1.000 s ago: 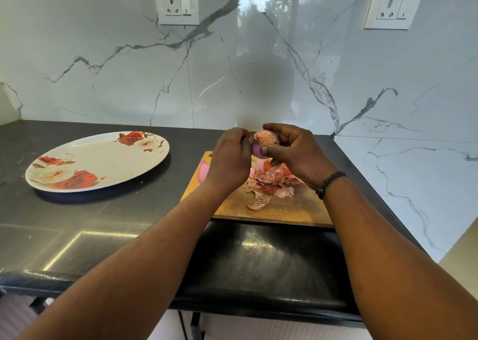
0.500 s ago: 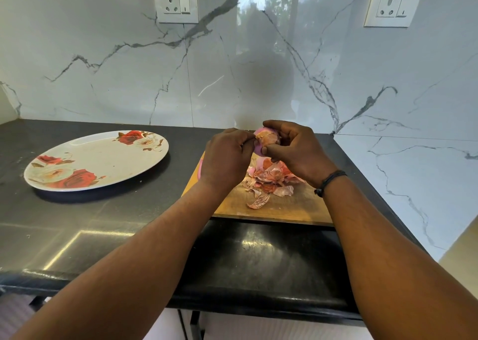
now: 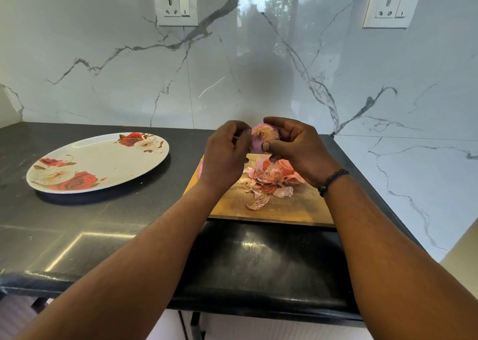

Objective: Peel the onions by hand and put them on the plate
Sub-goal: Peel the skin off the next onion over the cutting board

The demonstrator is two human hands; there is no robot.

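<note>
Now that we have lifted the onion (image 3: 263, 139) higher above the board (image 3: 289, 205), our right hand (image 3: 297, 151) gripping it, left hand (image 3: 225, 156) pinching skin, peeling continues; plate (image 3: 103, 163) awaits.

My left hand (image 3: 224, 156) covers the near side of the onion (image 3: 263, 138) and my own fingertips, so I cannot tell how they grip. It also hides most of a pink thing (image 3: 200, 168) on the cutting board (image 3: 289, 207). My elbows run off the bottom edge.
</note>
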